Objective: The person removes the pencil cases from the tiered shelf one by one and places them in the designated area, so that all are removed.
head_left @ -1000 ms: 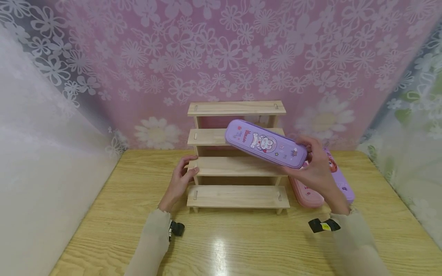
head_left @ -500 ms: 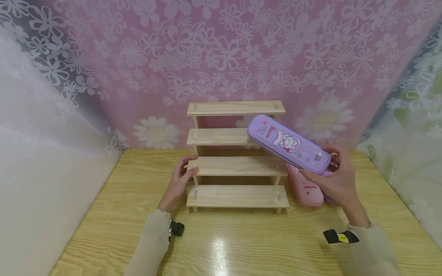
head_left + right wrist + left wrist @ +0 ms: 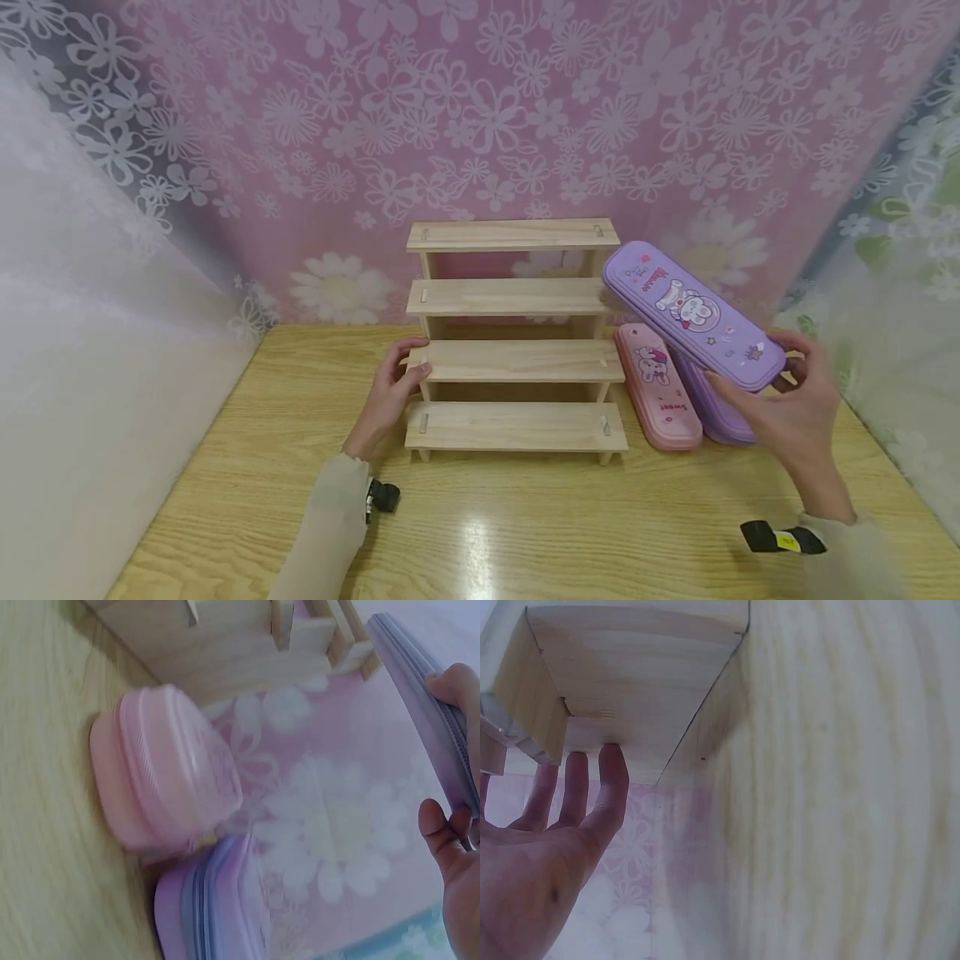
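A four-tier wooden display stand (image 3: 517,427) stands at the middle of the table. At its left side my left hand (image 3: 390,379) holds the end of the second tier from the bottom, the thumb on top of the board; the left wrist view shows its fingertips (image 3: 613,757) against the wood. My right hand (image 3: 802,408) pinches the right end of a purple zipped pencil case (image 3: 690,312) with a bunny print, tilted and raised over two other cases. Below lie a pink pencil case (image 3: 658,396) marked "Sweet" and a second purple pencil case (image 3: 214,900), partly hidden in the head view.
The wood-grain table (image 3: 300,517) extends in front of the stand. Behind it hangs a pink floral curtain (image 3: 487,125). A white sheet (image 3: 97,333) borders the left side and a leaf-patterned sheet (image 3: 892,350) the right.
My right hand has carried the purple pencil case rightward, away from the front of the stand to above the other cases, tilting it more steeply. The left hand stays on the stand.
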A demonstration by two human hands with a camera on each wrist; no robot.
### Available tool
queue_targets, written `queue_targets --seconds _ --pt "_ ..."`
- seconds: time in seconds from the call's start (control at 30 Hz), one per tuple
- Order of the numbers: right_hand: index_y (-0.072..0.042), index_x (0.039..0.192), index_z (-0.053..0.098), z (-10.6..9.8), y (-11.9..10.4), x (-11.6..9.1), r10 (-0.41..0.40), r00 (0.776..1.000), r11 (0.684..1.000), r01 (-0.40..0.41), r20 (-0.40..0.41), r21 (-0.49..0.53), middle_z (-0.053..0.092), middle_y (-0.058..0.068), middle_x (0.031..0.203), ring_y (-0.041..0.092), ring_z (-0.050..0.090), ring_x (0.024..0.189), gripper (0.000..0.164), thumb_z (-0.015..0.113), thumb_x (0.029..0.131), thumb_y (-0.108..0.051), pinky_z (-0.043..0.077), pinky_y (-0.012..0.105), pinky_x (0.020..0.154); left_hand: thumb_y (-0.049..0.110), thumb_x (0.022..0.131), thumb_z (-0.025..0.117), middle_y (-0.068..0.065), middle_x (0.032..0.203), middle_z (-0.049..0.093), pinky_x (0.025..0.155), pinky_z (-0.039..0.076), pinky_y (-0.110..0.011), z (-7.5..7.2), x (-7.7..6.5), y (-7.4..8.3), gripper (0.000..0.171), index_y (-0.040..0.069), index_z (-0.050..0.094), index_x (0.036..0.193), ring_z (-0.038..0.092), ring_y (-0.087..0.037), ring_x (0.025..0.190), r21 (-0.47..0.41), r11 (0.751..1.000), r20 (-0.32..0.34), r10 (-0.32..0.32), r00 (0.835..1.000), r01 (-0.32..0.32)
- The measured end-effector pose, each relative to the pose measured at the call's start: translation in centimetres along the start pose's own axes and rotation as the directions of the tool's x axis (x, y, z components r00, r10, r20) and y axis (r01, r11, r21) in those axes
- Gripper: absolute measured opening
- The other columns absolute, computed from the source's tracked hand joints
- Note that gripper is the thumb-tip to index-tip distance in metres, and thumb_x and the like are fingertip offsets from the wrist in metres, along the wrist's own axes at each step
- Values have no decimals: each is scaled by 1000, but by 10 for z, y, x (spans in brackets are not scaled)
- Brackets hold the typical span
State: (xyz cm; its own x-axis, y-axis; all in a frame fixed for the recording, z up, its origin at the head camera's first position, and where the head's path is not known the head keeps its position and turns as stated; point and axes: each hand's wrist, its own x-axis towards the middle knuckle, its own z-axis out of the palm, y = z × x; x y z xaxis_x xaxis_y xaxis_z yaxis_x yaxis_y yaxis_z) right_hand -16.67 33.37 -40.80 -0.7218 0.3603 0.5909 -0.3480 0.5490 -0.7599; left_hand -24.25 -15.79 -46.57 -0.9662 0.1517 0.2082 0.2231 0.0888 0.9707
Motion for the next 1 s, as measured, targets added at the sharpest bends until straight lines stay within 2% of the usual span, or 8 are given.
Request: queue_targets --seconds 0.17,0.3,0.4,0.5,0.6,0.73,0.83,1.0 --pt "-4 136 56 -14 10 -1 -10 998 999 8 -54 -41 53 -16 122 1 51 80 89 88 55 15 44 1 63 18 103 59 -12 138 51 88 57 -42 0 1 0 37 17 53 140 59 -25 107 0 1000 3 -3 1000 3" --pt "-16 136 57 -27 22 -2 -35 995 993 24 -89 -119 49 -20 119 -2 48 74 90 91 56 7 40 1 59 18 104 58 -13 138 51 89 57 -46 0 2 0 37 18 53 141 59 -24 107 -6 1000 8 -3 1000 3" --pt "-24 137 57 -36 31 -2 -69 991 977 45 -114 -207 44 -27 117 -7 45 79 92 93 55 -1 36 0 61 18 104 58 -13 138 52 89 57 -49 0 2 0 37 17 53 141 59 -24 107 -10 1000 7 -4 1000 4" --pt "-33 136 55 -44 37 -4 -71 987 963 30 -146 -268 38 -31 117 -10 43 87 93 94 56 -6 34 -1 66 17 104 58 -13 138 52 90 57 -51 0 2 1 37 17 53 140 60 -24 108 -8 1000 6 -4 1000 4" --pt "-25 133 61 -50 43 -5 -43 985 955 -8 -167 -295 36 -32 115 -11 39 97 85 94 57 -9 32 0 71 18 104 58 -14 138 51 91 57 -50 0 2 1 38 16 52 141 60 -24 109 0 1000 3 -4 1000 4" --pt "1 131 60 -58 53 -6 -43 985 937 -18 -168 -350 30 -35 112 -13 31 105 83 93 56 -9 28 6 78 17 103 59 -15 138 52 90 58 -47 0 1 1 38 14 53 141 59 -24 108 8 1000 2 -3 1000 3" --pt "4 130 57 -63 61 -7 -32 987 919 -33 -158 -392 25 -35 112 -13 26 106 84 93 55 -8 24 10 79 17 103 59 -15 137 51 88 58 -45 0 0 2 38 15 53 140 59 -25 107 4 1000 2 -3 1000 3" --pt "4 129 57 -71 73 -9 13 986 898 -84 -165 -432 21 -35 111 -14 22 105 84 93 55 -6 21 12 78 17 103 58 -14 137 52 88 58 -45 0 0 2 37 15 53 140 59 -25 108 2 1000 1 -4 1000 4"
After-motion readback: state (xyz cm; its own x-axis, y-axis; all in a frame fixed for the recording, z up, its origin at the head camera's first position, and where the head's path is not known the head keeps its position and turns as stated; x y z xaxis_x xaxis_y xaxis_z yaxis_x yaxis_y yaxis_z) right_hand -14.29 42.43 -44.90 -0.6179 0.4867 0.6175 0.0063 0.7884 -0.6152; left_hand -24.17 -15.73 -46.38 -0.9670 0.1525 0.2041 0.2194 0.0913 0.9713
